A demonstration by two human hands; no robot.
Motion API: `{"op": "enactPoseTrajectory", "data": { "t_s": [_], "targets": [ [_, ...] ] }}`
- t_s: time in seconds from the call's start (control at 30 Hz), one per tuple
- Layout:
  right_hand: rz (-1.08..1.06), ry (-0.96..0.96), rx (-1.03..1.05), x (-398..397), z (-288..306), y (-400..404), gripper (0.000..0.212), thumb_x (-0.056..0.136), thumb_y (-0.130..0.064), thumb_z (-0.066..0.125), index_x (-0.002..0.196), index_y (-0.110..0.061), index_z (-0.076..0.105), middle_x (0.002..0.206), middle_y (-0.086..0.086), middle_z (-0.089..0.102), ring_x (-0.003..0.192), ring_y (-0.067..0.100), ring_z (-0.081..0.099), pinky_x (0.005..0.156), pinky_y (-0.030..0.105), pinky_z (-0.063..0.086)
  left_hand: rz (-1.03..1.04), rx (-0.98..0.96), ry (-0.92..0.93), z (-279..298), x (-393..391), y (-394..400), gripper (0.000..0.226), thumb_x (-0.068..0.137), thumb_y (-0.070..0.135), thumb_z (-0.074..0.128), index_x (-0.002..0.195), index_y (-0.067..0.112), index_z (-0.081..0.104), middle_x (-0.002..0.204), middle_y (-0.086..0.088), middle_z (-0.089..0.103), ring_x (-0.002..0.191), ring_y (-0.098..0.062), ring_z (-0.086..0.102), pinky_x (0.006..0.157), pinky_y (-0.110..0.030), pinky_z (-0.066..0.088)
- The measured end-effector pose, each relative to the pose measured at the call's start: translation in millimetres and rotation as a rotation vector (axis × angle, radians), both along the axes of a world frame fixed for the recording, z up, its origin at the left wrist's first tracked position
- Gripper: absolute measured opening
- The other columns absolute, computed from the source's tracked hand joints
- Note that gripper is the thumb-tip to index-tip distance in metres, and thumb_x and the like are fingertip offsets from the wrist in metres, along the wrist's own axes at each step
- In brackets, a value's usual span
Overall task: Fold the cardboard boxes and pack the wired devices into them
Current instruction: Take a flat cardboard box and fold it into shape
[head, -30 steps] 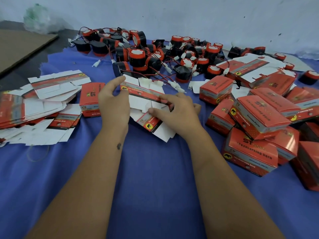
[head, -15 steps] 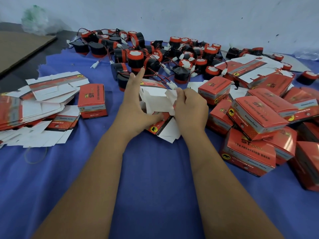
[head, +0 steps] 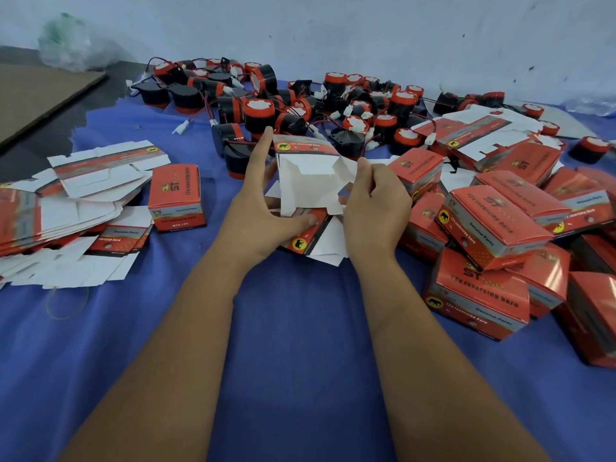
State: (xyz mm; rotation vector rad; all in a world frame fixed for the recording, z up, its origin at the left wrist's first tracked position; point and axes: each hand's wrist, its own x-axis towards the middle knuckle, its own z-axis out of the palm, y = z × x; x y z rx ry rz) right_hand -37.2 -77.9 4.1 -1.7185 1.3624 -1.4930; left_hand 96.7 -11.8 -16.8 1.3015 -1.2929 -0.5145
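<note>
I see the blue cloth (head: 300, 328) under both hands; dozens of wired horns (head: 260, 110) beyond them; roughly ten folded boxes (head: 480, 295) right of my right hand (head: 375, 208); one folded box (head: 176, 196) left of my left hand (head: 263, 211); both hands grip one half-folded box (head: 308, 181).

There is a single view, taken from the person's head, looking forward and steeply down across the tabletop (head: 300, 345) covered in blue cloth. Both forearms enter from the bottom edge and run up toward the middle, so the left hand (head: 266, 208) and right hand (head: 376, 205) sit close to the lens, just above the centre. The wide angle bends the scene: the pale wall (head: 333, 35) closes the top of the frame, and the far edge of the tabletop curves below it. At the upper left the view passes beyond the cloth to a dark floor (head: 50, 135) and a brown cardboard sheet (head: 36, 91). No second view overlaps this one.
</note>
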Motion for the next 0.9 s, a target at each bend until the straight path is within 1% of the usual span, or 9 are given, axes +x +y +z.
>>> {"op": "enactPoseTrajectory", "data": {
  "t_s": [0.13,0.27,0.37,0.47,0.6,0.7,0.77,0.83,0.9],
  "targets": [
    [0.046,0.061,-0.015,0,-1,-2,0.041,0.103,-0.028,0.048,0.064,-0.013,0.049,0.057,-0.007,0.049,0.053,0.003,0.049,0.053,0.026,0.035,-0.072,0.001,-0.062,5,-6,3,0.118,0.067,0.023,0.085,0.146,0.061,0.006,0.143,0.045,0.033,0.101,-0.005,0.068,0.075,-0.016,0.054],
    [0.103,0.141,-0.047,2,-2,0,0.039,0.102,-0.026,0.050,0.067,-0.008,0.051,0.056,-0.008,0.043,0.050,0.007,0.038,0.051,0.026,0.028,-0.054,0.010,-0.114,0,-12,0,0.107,0.078,0.013,0.082,0.150,0.053,0.013,0.135,0.044,0.043,0.092,-0.010,0.070,0.070,-0.017,0.053],
    [0.182,0.234,-0.082,0,0,1,0.034,0.102,-0.028,0.048,0.078,-0.006,0.058,0.070,0.004,0.059,0.066,0.017,0.057,0.064,0.042,0.045,0.137,-0.083,-0.026,8,-14,0,0.094,0.080,0.024,0.079,0.153,0.035,0.022,0.147,0.020,0.041,0.117,-0.004,0.057,0.084,-0.020,0.053],
    [0.279,0.350,-0.128,1,2,6,0.033,0.102,-0.030,0.047,0.083,-0.008,0.061,0.079,0.010,0.065,0.076,0.026,0.063,0.067,0.048,0.048,0.255,-0.170,0.024,15,-9,3,0.098,0.079,0.026,0.073,0.156,0.022,0.013,0.162,0.002,0.018,0.148,-0.017,0.027,0.114,-0.040,0.039],
    [0.284,0.467,-0.178,4,-1,9,0.035,0.102,-0.031,0.046,0.081,-0.006,0.061,0.076,0.008,0.063,0.073,0.026,0.057,0.064,0.046,0.045,0.291,-0.108,-0.243,16,-8,15,0.102,0.074,0.036,0.074,0.156,0.023,0.014,0.165,0.003,0.015,0.145,-0.007,0.018,0.117,-0.024,0.020],
    [0.214,0.289,-0.109,3,-1,7,0.037,0.101,-0.026,0.049,0.071,-0.005,0.054,0.069,0.011,0.062,0.066,0.026,0.061,0.062,0.047,0.048,0.302,-0.049,-0.353,15,-7,18,0.103,0.067,0.051,0.072,0.154,0.031,0.021,0.160,0.011,0.025,0.136,-0.003,0.020,0.114,-0.027,0.022],
    [0.166,0.017,0.014,3,2,2,0.039,0.101,-0.023,0.050,0.064,-0.008,0.051,0.061,0.008,0.062,0.060,0.020,0.067,0.053,0.034,0.051,0.280,-0.018,-0.414,16,-6,16,0.104,0.062,0.061,0.067,0.152,0.037,0.022,0.154,0.022,0.027,0.133,0.001,0.019,0.113,-0.026,0.020],
    [0.130,-0.250,0.137,2,5,-3,0.041,0.099,-0.019,0.050,0.058,-0.013,0.048,0.051,0.001,0.059,0.050,0.014,0.067,0.043,0.020,0.046,0.250,-0.025,-0.451,15,-4,13,0.093,0.070,0.055,0.069,0.150,0.040,0.024,0.146,0.029,0.028,0.138,-0.001,0.021,0.114,-0.024,0.019],
    [0.146,-0.419,0.229,1,6,-5,0.041,0.098,-0.017,0.052,0.057,-0.013,0.048,0.045,-0.003,0.057,0.046,0.014,0.065,0.044,0.018,0.047,0.227,-0.070,-0.444,13,-1,10,0.069,0.085,0.043,0.064,0.147,0.035,0.034,0.144,0.022,0.035,0.140,-0.001,0.023,0.114,-0.016,0.016]
  ]
}}
